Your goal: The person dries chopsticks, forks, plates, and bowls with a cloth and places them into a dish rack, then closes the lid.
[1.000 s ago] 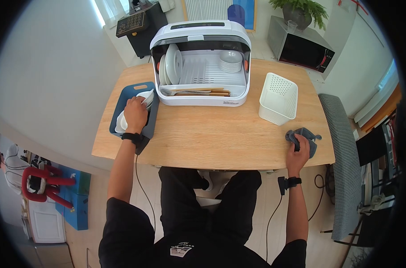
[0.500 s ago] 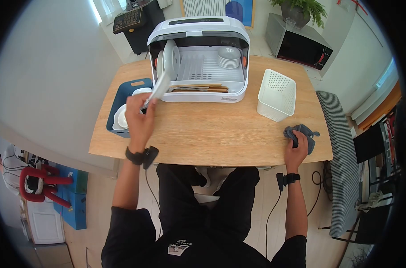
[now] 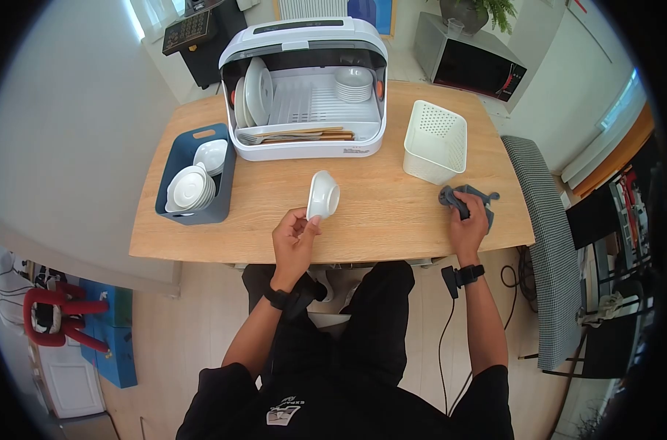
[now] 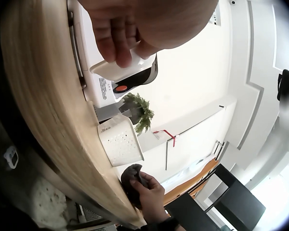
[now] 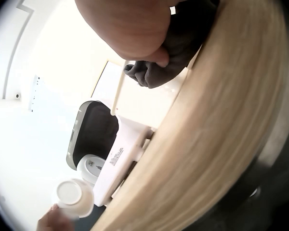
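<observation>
My left hand (image 3: pixel 292 248) pinches a small white bowl (image 3: pixel 323 195) by its rim, tipped on its side above the front middle of the table. In the right wrist view the bowl's round base (image 5: pixel 69 192) faces the camera. At the right of the table my right hand (image 3: pixel 468 223) grips a crumpled dark grey cloth (image 3: pixel 485 198), which lies on the tabletop. On the left stands a blue bin (image 3: pixel 217 208) holding a stack of white bowls (image 3: pixel 190 188) and a squarish white dish (image 3: pixel 212 155).
A white dish dryer (image 3: pixel 311 151) stands open at the back, with upright plates (image 3: pixel 259 92), stacked small bowls (image 3: pixel 354 83) and cutlery with chopsticks (image 3: pixel 304 136) inside. A perforated white basket (image 3: pixel 435 150) sits right of it. Behind is a microwave (image 3: pixel 474 66); a checked bench (image 3: pixel 537 249) flanks the table.
My left hand has lifted the white bowl out of the blue bin and carried it right to the table's middle. My right hand stays on the cloth.
</observation>
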### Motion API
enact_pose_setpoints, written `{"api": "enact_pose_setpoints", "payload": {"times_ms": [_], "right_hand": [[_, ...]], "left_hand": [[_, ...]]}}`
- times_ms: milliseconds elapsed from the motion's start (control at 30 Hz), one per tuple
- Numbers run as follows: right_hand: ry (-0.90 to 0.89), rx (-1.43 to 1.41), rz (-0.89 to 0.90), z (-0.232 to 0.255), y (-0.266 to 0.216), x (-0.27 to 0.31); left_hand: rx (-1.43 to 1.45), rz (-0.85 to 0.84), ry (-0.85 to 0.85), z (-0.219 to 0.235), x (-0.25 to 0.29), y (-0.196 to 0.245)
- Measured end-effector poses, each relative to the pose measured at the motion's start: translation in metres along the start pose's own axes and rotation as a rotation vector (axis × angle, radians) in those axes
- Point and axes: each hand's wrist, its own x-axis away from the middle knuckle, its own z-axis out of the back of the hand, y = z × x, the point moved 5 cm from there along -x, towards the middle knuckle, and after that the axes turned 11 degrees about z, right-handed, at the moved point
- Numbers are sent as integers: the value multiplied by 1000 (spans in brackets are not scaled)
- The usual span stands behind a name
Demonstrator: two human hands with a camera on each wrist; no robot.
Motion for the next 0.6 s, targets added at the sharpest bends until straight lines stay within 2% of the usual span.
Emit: {"api": "enact_pose_setpoints", "payload": {"times_ms": [100, 167, 233, 267, 333, 433, 600], "right_hand": [[19, -96, 83, -16, -31, -12], [-33, -302, 154, -36, -59, -18], [-134, -455, 138, -49, -96, -23], [-128, -459, 138, -53, -108, -24], [-185, -487, 319, -62, -137, -23], [-225, -493, 405, -69, -153, -22], [-194, -487, 403, -63, -152, -20]], "left_hand": [[-20, -41, -34, -7, 0, 3], [-63, -33, -59, -11, 2, 5], [-67, -19, -68, -12, 4, 6], [-69, -5, -78, -12, 5, 7], [-130, -19, -103, -11, 9, 14], [-193, -28, -136, -6, 13, 18], [-170, 43, -213, 3, 24, 24]]}}
